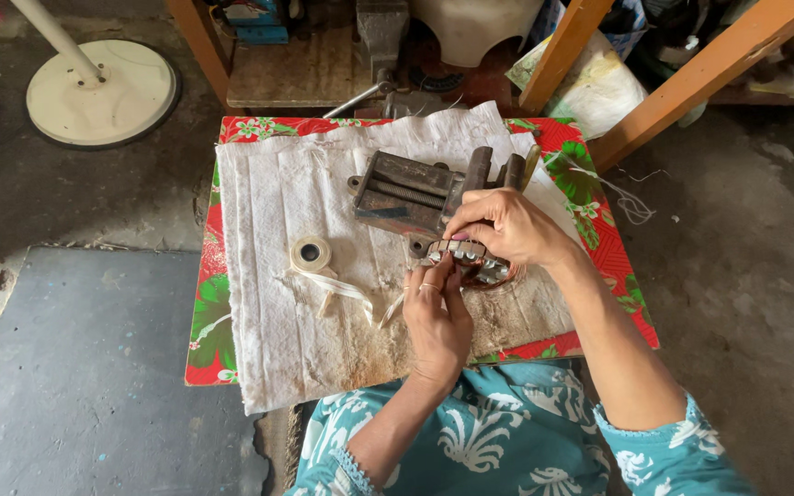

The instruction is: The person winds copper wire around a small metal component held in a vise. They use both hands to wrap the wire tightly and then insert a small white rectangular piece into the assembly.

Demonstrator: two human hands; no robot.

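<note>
My right hand point(504, 225) grips the top of a round metal stator with copper windings point(470, 261), which rests on a stained white cloth point(296, 321). From below, my left hand point(437, 317) pinches at the near edge of the ring with its fingertips; a ring is on one finger. A small metal bench vise point(415, 191) lies on the cloth just behind the stator. To the left, a roll of white tape point(311, 253) sits with a loose strip point(346, 290) trailing toward my left hand.
The cloth covers a low table with a red and green floral cover point(599, 220). A white round fan base point(103, 92) stands on the floor at the far left. Wooden frame legs point(682, 83) and clutter lie behind the table. A grey mat point(85, 377) lies left.
</note>
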